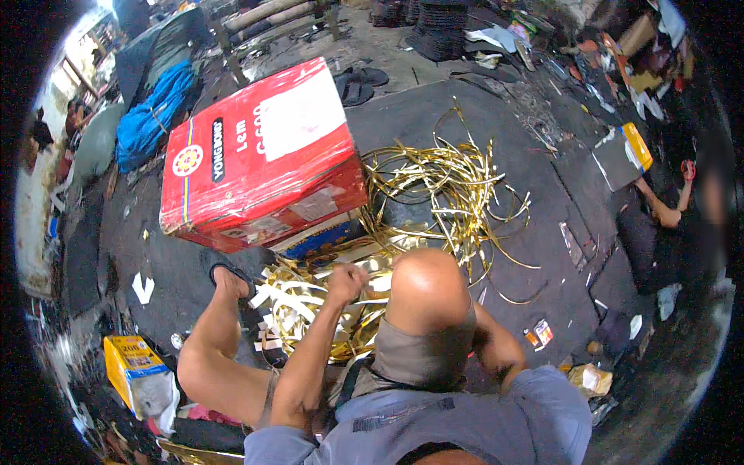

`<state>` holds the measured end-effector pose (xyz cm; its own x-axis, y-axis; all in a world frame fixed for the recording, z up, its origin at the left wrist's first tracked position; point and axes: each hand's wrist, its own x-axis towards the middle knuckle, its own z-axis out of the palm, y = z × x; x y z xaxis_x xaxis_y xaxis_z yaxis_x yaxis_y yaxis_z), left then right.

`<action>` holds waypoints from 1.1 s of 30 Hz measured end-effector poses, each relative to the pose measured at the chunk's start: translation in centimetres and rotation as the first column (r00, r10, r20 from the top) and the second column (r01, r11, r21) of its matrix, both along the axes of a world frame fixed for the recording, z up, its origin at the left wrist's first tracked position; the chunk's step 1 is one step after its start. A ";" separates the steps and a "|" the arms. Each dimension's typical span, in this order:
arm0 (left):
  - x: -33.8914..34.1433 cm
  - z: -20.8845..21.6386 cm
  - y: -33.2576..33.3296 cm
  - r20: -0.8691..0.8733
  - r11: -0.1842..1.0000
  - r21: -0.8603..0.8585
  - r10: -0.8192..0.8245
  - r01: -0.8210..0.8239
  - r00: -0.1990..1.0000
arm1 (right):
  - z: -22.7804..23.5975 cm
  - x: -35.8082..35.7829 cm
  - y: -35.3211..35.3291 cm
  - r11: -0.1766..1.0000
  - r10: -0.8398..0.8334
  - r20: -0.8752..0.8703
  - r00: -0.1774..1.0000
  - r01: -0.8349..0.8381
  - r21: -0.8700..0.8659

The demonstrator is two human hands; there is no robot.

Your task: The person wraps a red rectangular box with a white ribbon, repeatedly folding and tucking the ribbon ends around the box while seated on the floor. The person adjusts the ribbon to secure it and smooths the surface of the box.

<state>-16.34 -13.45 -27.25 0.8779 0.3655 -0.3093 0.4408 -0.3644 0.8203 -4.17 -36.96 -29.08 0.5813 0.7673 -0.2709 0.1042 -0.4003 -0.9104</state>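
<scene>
My left hand [346, 284] is closed over a heap of shiny gold and white strips [298, 310] between my legs. Its fingers are curled, and what they hold, if anything, is too small to make out. The right forearm [500, 345] passes behind my raised right knee [428, 283], which hides my right hand. Beyond the knee lies a loose tangle of thin gold strips [442, 182], looped and spilling to the right. A large red carton [260, 155] stands just ahead of my left hand, on top of a blue-and-gold box [322, 239].
Left of me sits a yellow box [136, 364]; a blue cloth bundle [155, 112] lies farther off. Black sandals [360, 84] rest behind the carton. At the right, another person's arm [659, 205] reaches to a yellow-and-grey box [624, 155]. Scraps litter the dark floor mat [527, 263].
</scene>
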 end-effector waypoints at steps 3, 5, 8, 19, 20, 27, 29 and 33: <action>3.2 5.5 0.6 0.223 0.983 -0.163 0.116 -0.080 0.968 | 2.7 0.7 3.3 0.992 0.123 -0.007 0.992 -0.123 0.004; 4.4 11.5 -0.9 0.290 0.975 -0.126 0.212 -0.182 0.933 | 4.0 1.3 4.1 0.989 0.148 -0.006 0.989 -0.148 0.007; 3.9 9.5 0.8 0.436 0.960 0.024 0.242 -0.280 0.867 | 5.5 1.4 5.3 0.980 0.198 0.000 0.980 -0.198 0.017; -5.1 -4.8 -3.4 0.221 0.960 0.130 -0.273 0.249 0.936 | 4.3 -0.5 3.3 0.920 0.371 -0.110 0.922 -0.381 -0.093; -4.7 -4.1 -4.2 0.241 0.974 0.051 -0.226 0.220 0.944 | 4.6 -0.1 3.3 0.909 0.392 -0.106 0.914 -0.403 -0.109; -0.7 6.7 -3.8 0.424 0.973 0.231 -0.088 -0.014 0.901 | 10.0 6.4 5.1 0.902 0.392 0.190 0.900 -0.335 -0.272; -0.8 9.0 -2.3 0.562 0.999 -0.002 0.029 -0.033 0.827 | 19.1 6.0 7.0 0.926 0.355 0.050 0.934 -0.343 -0.158; -1.2 15.5 -0.2 0.559 0.937 -0.345 0.245 -0.046 0.792 | 26.8 8.1 7.9 0.935 0.317 0.044 0.947 -0.320 0.155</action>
